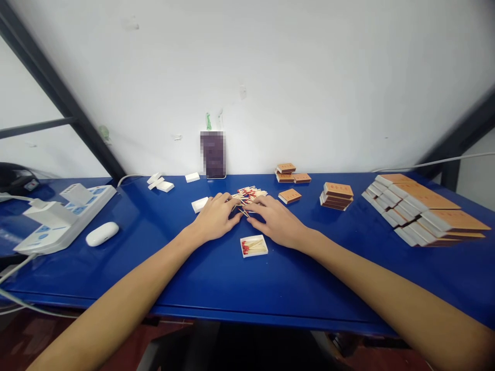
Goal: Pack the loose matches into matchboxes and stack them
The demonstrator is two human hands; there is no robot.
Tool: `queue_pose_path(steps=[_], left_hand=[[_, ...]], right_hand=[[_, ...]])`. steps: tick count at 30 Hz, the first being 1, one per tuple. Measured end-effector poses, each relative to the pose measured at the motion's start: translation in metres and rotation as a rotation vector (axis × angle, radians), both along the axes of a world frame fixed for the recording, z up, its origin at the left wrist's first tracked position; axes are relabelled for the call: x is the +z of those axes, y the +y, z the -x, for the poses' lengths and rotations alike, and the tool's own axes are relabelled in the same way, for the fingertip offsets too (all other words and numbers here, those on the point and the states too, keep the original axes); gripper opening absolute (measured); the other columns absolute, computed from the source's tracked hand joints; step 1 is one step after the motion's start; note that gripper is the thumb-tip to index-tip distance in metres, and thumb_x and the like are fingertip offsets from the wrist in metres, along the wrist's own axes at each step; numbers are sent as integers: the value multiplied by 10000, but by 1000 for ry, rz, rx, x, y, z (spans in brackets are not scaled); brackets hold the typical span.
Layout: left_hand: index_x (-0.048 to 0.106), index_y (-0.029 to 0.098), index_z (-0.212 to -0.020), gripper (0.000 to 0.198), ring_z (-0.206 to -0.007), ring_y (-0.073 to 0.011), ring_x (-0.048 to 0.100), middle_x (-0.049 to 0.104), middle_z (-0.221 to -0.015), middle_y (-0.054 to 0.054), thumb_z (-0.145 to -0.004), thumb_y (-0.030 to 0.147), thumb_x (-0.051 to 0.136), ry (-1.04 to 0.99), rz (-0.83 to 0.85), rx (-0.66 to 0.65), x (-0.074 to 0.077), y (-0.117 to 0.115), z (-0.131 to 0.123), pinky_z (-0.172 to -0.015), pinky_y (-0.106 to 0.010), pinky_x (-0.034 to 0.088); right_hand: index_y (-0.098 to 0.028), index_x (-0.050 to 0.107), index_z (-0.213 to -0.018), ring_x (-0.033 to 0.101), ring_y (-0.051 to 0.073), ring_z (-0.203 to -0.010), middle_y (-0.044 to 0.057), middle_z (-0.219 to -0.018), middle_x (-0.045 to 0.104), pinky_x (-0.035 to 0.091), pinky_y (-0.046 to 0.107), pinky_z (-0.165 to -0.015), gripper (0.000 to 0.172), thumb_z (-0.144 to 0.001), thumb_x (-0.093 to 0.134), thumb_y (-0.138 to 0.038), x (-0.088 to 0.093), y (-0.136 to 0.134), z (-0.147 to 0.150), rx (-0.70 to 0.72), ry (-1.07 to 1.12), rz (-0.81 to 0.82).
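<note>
Red-tipped matchsticks (258,194) lie in a loose pile near the middle of the blue desk. At its left edge, my left hand (216,216) has curled fingers and a thumb around a few matchsticks. My right hand (280,220) faces it from the other side, its thumb and fingers bent on matchsticks at the front of the pile. Just nearer to me lies a white matchbox tray (254,253), partly filled with matches whose heads point left. Another white tray (199,204) sits beside my left hand. My fingertips partly hide the sticks between them.
Orange matchboxes are stacked at right (337,191) and far right (441,201), with several more (290,196) behind my right hand. White trays (165,186) lie at back left. A phone (214,154) leans on the wall. A power strip (77,216) and white earbud case (102,234) are at left.
</note>
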State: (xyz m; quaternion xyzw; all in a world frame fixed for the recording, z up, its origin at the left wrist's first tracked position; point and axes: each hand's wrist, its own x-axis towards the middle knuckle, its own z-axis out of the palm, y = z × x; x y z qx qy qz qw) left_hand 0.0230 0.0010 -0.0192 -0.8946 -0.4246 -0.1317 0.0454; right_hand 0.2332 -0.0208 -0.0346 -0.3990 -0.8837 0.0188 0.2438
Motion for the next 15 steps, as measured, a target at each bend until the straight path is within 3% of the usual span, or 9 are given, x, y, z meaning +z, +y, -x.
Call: queue_pose_path(steps=[4,11,15], left_hand=[[634,153,-1139,297,-945,-243,561,595,-1023,-103,-968,316,454,-48,44,-57,0,0,-1,-870,-403,469],[636,163,-1159,286,-1028,-227,555,578,-1049,-90,-970,253,441,-136,165,-151,2,-3,2,-934,-389,475],[667,187,-1098,256,-1051,-234,520,547,-1085,-89,-963,248,458,-142,145,-166,4,-5,3,-962,-405,461]], right_hand=[[-180,689,-1153,579,259,-1083,124,-1116,659,475,445,-917,286,-985,462,-222,3,1,0,81,-60,35],[-151,739,-985,628,239,-981,110,-1009,717,496,407,-901,232,-944,511,-157,3,0,-3,71,43,80],[-163,719,-905,635,213,-896,82,-926,726,490,362,-841,187,-889,543,-104,2,-1,-5,26,93,111]])
